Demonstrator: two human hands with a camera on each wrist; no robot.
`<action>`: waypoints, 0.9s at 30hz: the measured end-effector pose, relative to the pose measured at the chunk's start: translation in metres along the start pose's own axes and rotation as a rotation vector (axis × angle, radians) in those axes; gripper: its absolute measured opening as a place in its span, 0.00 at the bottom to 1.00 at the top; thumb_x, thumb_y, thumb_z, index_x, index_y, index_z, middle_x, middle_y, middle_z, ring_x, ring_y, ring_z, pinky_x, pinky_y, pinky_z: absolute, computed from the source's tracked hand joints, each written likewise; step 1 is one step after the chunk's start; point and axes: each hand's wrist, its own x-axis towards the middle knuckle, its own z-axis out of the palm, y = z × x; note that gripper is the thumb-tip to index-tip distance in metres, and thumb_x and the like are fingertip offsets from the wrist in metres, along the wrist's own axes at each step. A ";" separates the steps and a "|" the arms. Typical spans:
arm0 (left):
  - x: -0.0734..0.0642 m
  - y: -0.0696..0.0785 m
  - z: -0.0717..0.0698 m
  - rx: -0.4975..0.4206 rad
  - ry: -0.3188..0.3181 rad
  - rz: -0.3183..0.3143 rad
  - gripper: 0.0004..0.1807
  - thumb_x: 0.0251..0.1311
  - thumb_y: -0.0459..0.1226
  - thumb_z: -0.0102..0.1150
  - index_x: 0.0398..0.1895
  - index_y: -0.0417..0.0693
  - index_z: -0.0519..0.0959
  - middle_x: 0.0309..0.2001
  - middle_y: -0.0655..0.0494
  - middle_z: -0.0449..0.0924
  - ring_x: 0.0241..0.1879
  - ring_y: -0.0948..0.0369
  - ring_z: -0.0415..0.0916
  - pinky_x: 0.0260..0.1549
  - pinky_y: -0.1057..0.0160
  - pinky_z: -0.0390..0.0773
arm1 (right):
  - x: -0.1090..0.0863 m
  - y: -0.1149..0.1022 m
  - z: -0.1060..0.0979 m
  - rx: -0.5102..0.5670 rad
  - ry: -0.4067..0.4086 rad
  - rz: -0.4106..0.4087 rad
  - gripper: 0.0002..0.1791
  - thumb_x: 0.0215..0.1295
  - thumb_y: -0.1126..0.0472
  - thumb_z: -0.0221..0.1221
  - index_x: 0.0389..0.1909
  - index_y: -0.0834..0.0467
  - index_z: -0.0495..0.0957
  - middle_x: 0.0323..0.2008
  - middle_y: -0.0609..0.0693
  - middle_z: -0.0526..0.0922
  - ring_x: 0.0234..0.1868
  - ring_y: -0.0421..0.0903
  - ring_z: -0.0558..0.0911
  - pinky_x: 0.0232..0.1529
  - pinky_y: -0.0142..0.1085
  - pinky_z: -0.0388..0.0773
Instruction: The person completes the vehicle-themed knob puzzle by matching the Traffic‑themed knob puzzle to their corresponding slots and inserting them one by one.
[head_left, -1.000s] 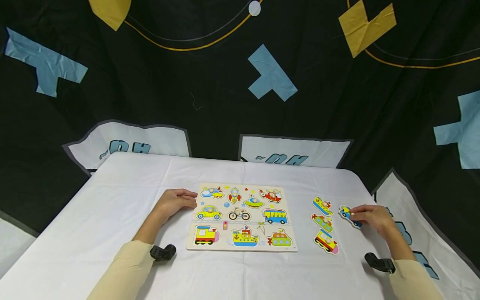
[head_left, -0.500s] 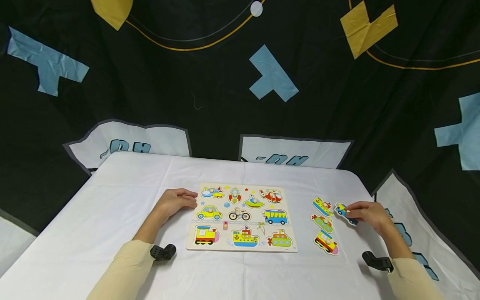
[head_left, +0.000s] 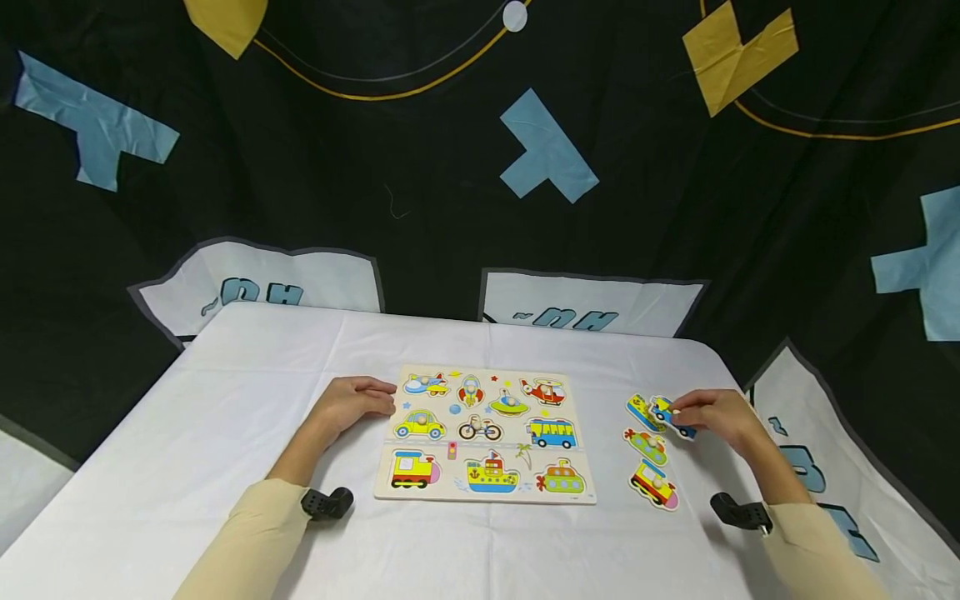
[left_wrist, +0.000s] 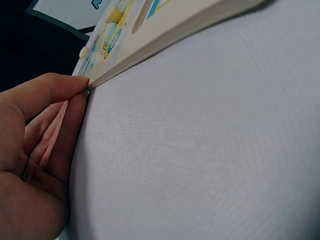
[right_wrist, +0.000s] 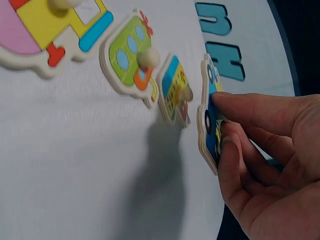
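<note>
In the head view, a wooden peg puzzle board (head_left: 502,437) printed with vehicles lies flat on the white table. My left hand (head_left: 356,408) is at its left side; in the left wrist view, thumb and finger pinch the board's edge (left_wrist: 150,57). My right hand (head_left: 711,414) pinches a blue-and-yellow bus puzzle piece (right_wrist: 210,117), lifted and tilted, beside and partly over the ship piece (head_left: 640,410) as the head camera sees it. Lower in that column lie the submarine piece (head_left: 649,447) and the train piece (head_left: 654,486). The right fingers hide the knob of the bus piece.
A white cloth (head_left: 540,546) covers the table. Knobbed pieces such as the yellow car (head_left: 420,424) and the bicycle (head_left: 480,427) sit in the board. A dark curtain (head_left: 420,183) hangs behind the table's far edge.
My right hand has moved left with the bus piece, from the table right of the column to over the ship piece. The left hand stays at the board's edge.
</note>
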 end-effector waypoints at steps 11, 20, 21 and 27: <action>-0.001 0.001 0.000 -0.016 -0.008 -0.005 0.23 0.51 0.37 0.74 0.53 0.45 0.85 0.38 0.55 0.91 0.39 0.63 0.84 0.43 0.64 0.76 | 0.006 -0.019 0.015 -0.012 -0.024 -0.055 0.16 0.63 0.56 0.67 0.47 0.62 0.86 0.50 0.60 0.86 0.45 0.50 0.80 0.44 0.38 0.79; 0.000 -0.001 0.000 0.010 0.004 -0.011 0.23 0.53 0.39 0.73 0.54 0.46 0.85 0.40 0.55 0.91 0.45 0.61 0.84 0.54 0.54 0.75 | 0.013 -0.041 0.033 0.007 -0.088 -0.112 0.13 0.60 0.60 0.70 0.43 0.63 0.86 0.41 0.55 0.89 0.37 0.45 0.82 0.42 0.38 0.81; 0.000 -0.001 0.000 0.011 0.005 -0.006 0.23 0.53 0.39 0.73 0.54 0.46 0.85 0.40 0.55 0.91 0.45 0.61 0.84 0.55 0.54 0.75 | 0.013 -0.044 0.036 0.005 -0.089 -0.119 0.13 0.59 0.60 0.70 0.42 0.63 0.86 0.41 0.54 0.89 0.36 0.45 0.82 0.41 0.39 0.81; 0.000 0.000 0.001 0.028 0.005 0.014 0.22 0.55 0.38 0.71 0.55 0.46 0.85 0.40 0.55 0.91 0.48 0.59 0.84 0.57 0.52 0.74 | 0.014 -0.054 0.052 -0.036 -0.104 -0.172 0.11 0.55 0.62 0.72 0.38 0.62 0.87 0.37 0.52 0.88 0.33 0.46 0.81 0.39 0.41 0.80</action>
